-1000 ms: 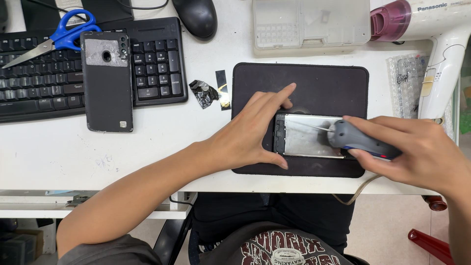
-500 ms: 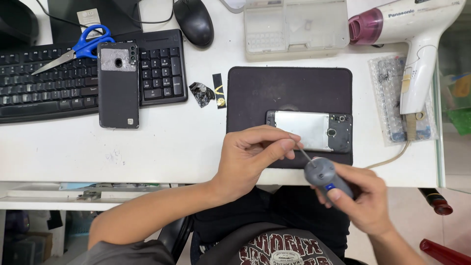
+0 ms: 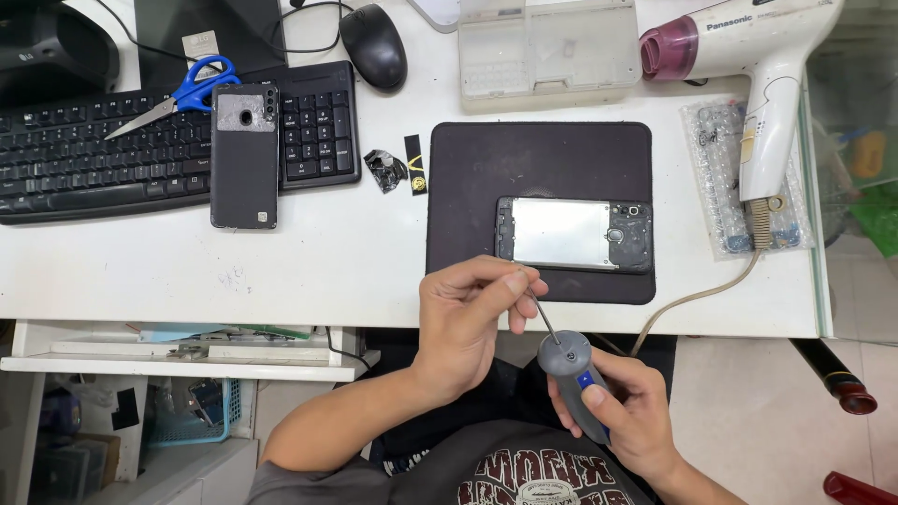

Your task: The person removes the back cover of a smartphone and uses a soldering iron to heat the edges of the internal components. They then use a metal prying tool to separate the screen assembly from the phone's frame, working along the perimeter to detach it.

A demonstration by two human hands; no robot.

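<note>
Hands (image 3: pixel 533 346) now off the dark mat (image 3: pixel 486 168), white desk (image 3: pixel 327 262) beneath.

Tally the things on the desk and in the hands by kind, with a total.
Phone parts: 2 (opened phone, back cover)
Hand tools: 2 (electric screwdriver, scissors)
Computer gear: 2 (keyboard, mouse)
Hair dryer: 1
Total: 7
</note>
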